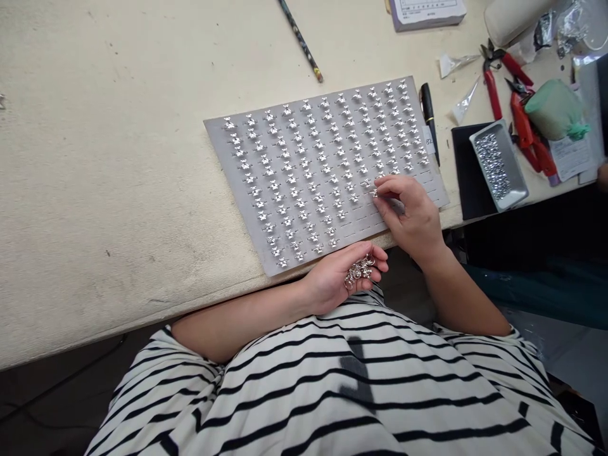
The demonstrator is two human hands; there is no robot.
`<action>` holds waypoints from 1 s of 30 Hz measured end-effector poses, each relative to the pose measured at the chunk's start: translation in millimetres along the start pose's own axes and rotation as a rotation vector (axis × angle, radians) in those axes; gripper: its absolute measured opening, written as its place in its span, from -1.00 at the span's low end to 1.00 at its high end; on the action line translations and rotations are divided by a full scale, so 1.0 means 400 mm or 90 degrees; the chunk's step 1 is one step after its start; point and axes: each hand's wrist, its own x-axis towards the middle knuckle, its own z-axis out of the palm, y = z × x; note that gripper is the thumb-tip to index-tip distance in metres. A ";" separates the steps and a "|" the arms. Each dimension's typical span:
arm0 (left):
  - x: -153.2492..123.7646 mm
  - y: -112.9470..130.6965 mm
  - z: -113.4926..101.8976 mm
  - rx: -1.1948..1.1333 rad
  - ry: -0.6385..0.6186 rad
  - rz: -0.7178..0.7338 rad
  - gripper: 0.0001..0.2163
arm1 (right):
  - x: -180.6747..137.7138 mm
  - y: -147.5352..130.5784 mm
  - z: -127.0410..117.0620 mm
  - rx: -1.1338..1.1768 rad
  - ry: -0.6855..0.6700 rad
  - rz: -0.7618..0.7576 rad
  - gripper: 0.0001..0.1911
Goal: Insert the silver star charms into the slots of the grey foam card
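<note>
A grey slotted board lies aslant at the table's front edge, with rows of silver rings standing in its slits. Toward its lower right corner, several slits hold nothing. My right hand is over that part, thumb and forefinger pinched on a small silver ring at the board's surface. Just off the board's near edge, my left hand is cupped palm up, fingers curled round a small heap of loose silver rings.
A black pen lies along the board's right edge; a patterned pencil is behind it. Farther right are a tray of small silver pieces, red-handled pliers, a green wrapped bundle and a paper pad.
</note>
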 end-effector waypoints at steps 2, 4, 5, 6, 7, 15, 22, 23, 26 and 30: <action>0.001 -0.001 -0.001 -0.003 -0.001 0.002 -0.67 | -0.004 0.001 0.000 0.011 0.014 0.013 -0.75; 0.002 -0.002 -0.001 -0.003 -0.001 0.002 -0.68 | -0.006 0.001 0.000 -0.007 0.027 0.018 -0.74; 0.002 -0.001 -0.001 -0.002 -0.001 0.001 -0.68 | -0.007 0.000 0.001 -0.021 0.032 0.020 -0.75; 0.002 -0.001 -0.001 -0.001 0.000 0.000 -0.68 | -0.006 0.000 0.001 -0.032 0.036 0.024 -0.75; 0.002 -0.001 -0.001 0.000 -0.001 -0.001 -0.68 | -0.006 -0.001 0.002 -0.040 0.037 0.028 -0.76; 0.002 -0.002 -0.001 -0.020 0.004 0.000 -0.70 | -0.001 0.001 0.010 -0.077 0.055 0.023 -0.89; 0.009 0.001 -0.002 -0.119 -0.053 -0.002 -0.51 | -0.009 -0.006 -0.003 -0.082 0.051 0.016 -0.83; 0.010 0.001 -0.001 -0.133 -0.059 -0.001 -0.51 | -0.019 -0.017 -0.014 -0.079 0.058 0.022 -0.78; 0.012 0.000 0.002 -0.151 -0.059 0.003 -0.50 | -0.059 -0.068 -0.052 -0.068 0.064 0.020 -0.70; 0.013 -0.007 0.009 -0.161 -0.010 0.013 -0.51 | -0.102 -0.137 -0.074 -0.023 -0.026 -0.037 -0.68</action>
